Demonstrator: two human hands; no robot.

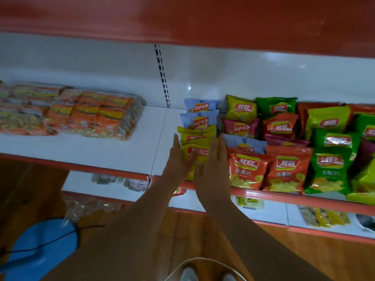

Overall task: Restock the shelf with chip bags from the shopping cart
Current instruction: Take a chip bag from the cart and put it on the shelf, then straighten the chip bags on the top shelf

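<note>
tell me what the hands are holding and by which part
The front yellow chip bag, between flat open palms: left hand on its left side, right hand on its right. No fingers curl around it.

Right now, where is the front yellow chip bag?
The front yellow chip bag stands at the shelf edge between both hands, left of the orange bags.

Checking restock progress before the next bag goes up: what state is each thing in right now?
front yellow chip bag: upright at the shelf edge, flanked by both hands
left hand: open, flat against the bag's left side
right hand: open, flat against its right side
blue chip bags: upright at the back of that row
orange chip bags: upright, front-facing
wrapped snack packs: lying flat
</note>
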